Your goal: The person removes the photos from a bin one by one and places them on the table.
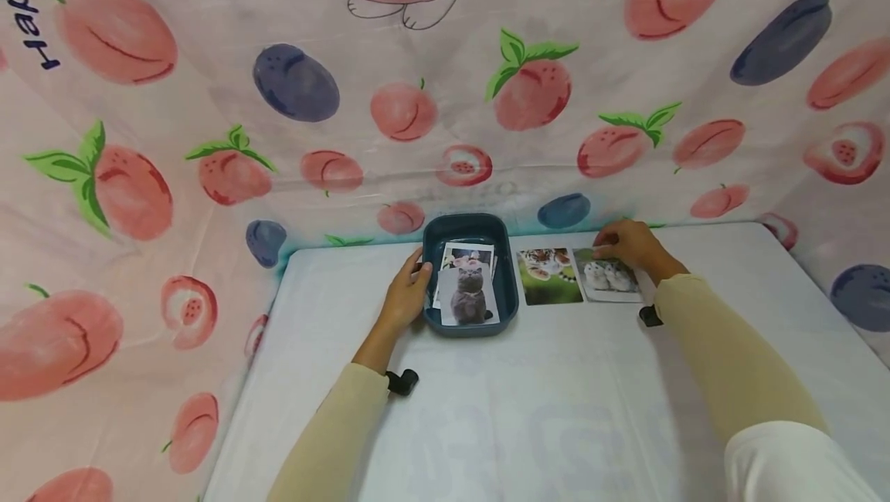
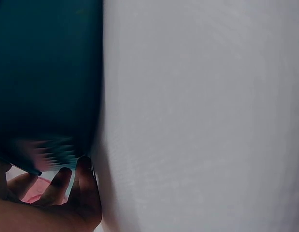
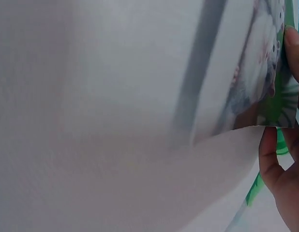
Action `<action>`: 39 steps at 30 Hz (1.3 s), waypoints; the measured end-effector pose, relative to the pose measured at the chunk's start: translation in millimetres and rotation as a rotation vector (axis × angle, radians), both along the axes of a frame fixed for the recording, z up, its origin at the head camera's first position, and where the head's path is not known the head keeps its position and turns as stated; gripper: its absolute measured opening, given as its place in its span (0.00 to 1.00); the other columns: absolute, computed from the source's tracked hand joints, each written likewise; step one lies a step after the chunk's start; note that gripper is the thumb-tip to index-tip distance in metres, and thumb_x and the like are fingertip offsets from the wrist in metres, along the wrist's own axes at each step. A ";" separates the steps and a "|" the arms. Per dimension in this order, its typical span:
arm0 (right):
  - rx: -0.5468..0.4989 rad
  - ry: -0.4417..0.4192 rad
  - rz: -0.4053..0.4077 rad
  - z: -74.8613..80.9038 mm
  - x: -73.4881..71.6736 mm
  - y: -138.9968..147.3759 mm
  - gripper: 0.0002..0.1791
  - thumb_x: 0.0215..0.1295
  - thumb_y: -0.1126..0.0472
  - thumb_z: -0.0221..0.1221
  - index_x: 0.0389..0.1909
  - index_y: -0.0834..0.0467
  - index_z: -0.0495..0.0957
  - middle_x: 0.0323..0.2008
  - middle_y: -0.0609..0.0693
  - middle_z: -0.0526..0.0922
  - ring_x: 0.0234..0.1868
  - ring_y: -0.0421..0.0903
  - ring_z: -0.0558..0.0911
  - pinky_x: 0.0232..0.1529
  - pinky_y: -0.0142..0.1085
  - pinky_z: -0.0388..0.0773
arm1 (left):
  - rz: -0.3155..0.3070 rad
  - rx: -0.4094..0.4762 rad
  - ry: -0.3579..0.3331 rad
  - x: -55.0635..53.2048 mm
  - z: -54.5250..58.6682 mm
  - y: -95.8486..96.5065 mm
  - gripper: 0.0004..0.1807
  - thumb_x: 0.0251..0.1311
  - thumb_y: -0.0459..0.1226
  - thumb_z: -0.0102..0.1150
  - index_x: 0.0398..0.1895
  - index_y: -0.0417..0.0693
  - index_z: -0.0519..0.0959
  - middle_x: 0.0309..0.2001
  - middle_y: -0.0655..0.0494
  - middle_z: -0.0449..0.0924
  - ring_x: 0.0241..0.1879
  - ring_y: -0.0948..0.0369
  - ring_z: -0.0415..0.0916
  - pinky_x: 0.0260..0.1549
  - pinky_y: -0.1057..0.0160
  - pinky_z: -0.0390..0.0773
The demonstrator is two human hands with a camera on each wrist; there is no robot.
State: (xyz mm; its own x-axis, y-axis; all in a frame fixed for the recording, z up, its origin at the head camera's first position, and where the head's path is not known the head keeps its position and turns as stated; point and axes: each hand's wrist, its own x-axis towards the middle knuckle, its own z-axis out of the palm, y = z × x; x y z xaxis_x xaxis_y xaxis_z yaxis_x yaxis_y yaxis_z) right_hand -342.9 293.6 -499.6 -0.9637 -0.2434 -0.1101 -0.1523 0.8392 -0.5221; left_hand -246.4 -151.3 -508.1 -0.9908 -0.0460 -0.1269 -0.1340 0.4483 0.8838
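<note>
A dark blue-green plastic tray (image 1: 513, 309) stands at the back middle of the white table, with several photo cards overlapping inside. Topmost lies a grey cat card (image 1: 470, 295). My left hand (image 1: 406, 290) grips the tray's left side, thumb at the rim and fingers along the ribbed outer wall (image 2: 55, 152). To the right of the tray lies a tiger photo card (image 1: 549, 278). Beside that, my right hand (image 1: 631, 245) pinches the far edge of a card picturing pale, spotted young animals (image 1: 610, 278); thumb on its face, it tilts over the table (image 3: 130, 96).
A pink cloth (image 1: 445, 131) printed with peaches and dark plums hangs right behind the table's back edge. The white tabletop (image 1: 514, 409) extends in front of the tray and cards. Small black cameras (image 1: 403, 382) are worn on both wrists.
</note>
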 end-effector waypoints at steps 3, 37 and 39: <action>-0.001 -0.005 0.001 1.0 2.0 -0.7 0.14 0.66 0.55 0.69 0.46 0.59 0.85 0.47 0.59 0.85 0.51 0.58 0.80 0.51 0.56 0.77 | 0.000 -0.002 -0.005 0.5 -0.6 0.3 0.30 0.78 0.56 0.44 0.80 0.69 0.58 0.74 0.49 0.68 0.73 0.48 0.67 0.73 0.40 0.61; -0.190 0.017 0.236 110.4 -13.6 -147.2 0.26 0.64 0.46 0.69 0.57 0.57 0.83 0.45 0.55 0.84 0.45 0.53 0.82 0.48 0.48 0.82 | 0.010 -0.006 -0.023 1.3 0.1 2.2 0.30 0.78 0.57 0.43 0.80 0.72 0.57 0.75 0.48 0.67 0.74 0.47 0.66 0.73 0.40 0.60; -0.206 -0.019 0.259 111.7 -13.2 -161.6 0.25 0.64 0.48 0.70 0.57 0.58 0.83 0.45 0.56 0.84 0.45 0.53 0.83 0.48 0.48 0.83 | 0.012 -0.006 -0.022 1.2 -0.4 2.2 0.30 0.78 0.57 0.43 0.80 0.71 0.57 0.75 0.48 0.67 0.73 0.47 0.66 0.73 0.39 0.60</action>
